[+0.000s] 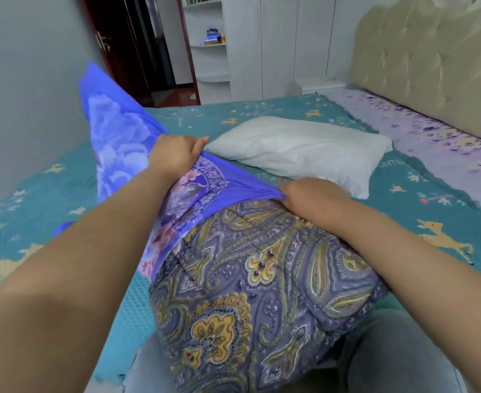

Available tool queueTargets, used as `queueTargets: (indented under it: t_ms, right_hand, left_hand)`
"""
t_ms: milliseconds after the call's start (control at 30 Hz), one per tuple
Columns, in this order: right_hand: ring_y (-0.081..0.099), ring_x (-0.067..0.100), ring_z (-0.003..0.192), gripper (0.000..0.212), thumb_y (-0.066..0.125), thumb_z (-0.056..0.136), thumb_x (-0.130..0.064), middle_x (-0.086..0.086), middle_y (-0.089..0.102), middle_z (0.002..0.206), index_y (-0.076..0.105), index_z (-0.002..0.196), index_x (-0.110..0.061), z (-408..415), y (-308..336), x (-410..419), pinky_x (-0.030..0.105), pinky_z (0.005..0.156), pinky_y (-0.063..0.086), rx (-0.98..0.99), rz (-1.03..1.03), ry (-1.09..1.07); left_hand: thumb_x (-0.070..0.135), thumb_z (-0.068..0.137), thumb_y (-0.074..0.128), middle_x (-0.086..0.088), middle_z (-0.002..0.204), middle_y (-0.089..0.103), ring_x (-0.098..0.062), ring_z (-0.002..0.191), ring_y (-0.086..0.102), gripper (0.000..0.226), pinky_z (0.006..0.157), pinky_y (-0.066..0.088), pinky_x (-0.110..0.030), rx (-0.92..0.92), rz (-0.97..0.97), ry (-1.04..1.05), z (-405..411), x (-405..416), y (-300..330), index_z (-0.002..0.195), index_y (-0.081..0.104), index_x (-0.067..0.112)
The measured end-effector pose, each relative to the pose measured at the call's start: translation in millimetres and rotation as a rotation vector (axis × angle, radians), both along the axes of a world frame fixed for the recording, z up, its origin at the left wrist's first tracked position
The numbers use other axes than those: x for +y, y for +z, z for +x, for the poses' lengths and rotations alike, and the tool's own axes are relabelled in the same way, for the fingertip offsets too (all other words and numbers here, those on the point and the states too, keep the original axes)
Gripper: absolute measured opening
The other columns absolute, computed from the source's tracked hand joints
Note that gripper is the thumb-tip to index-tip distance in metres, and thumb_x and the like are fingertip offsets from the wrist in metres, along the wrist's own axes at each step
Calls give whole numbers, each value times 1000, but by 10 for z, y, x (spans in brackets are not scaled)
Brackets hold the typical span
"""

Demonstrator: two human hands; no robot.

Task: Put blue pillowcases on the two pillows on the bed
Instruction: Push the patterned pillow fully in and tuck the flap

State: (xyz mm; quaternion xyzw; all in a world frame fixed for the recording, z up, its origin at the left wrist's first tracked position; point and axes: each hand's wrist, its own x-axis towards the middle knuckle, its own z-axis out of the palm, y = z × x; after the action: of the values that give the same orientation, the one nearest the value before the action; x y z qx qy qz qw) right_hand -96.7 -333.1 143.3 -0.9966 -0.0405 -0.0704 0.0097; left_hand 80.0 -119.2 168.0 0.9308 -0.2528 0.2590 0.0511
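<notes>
The open hem of a blue pillowcase (126,143) is gripped by both hands: the left hand (174,154) is curled round the hem's upper part, the right hand (307,194) is clamped on the hem lower and to the right. The hem is stretched between them over the far end of a paisley pillow (248,279), patterned in purple, grey and yellow, which is propped against grey-trousered legs (389,350) at the near edge. Pale flowers are printed on the pillowcase, and its loose length is lifted up and to the left. Just beyond the hands, a bare white pillow (304,151) is laid flat on the teal bedspread (49,188), apparently touching the blue cloth. Open bedspread is seen left and right. A padded headboard (432,66) stands far right, a white wardrobe (276,43) and dark doorway (137,43) beyond.
</notes>
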Motion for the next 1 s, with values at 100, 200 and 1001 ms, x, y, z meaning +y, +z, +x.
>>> queueTargets:
  t_ms: [100, 200, 1001]
  right_hand:
    - [57, 26, 88, 24, 34, 98, -23, 8, 61, 101, 55, 108, -16, -137, -119, -199, 30, 68, 39, 111, -103, -201]
    - [57, 28, 110, 30, 31, 100, -19, 9, 58, 122, 52, 122, -16, -240, -228, -336, 33, 78, 41, 209, -183, -380]
    - [55, 36, 51, 28, 44, 80, -36, 14, 56, 57, 50, 69, -11, -527, -1186, -557, 27, 48, 27, -360, 226, -337]
  left_hand:
    - [47, 93, 44, -15, 104, 57, -34, 100, 50, 37, 84, 36, -43, -91, -155, -45, -1, -59, -72, 91, 57, 11]
    - [53, 87, 48, -14, 104, 52, -33, 98, 49, 42, 81, 40, -43, -89, -245, -94, -250, -98, -342, 97, 54, 12]
    - [7, 74, 55, -11, 79, 58, -33, 73, 55, 3, 57, 41, -37, 118, -529, 154, -1077, -314, -1357, 77, 56, 9]
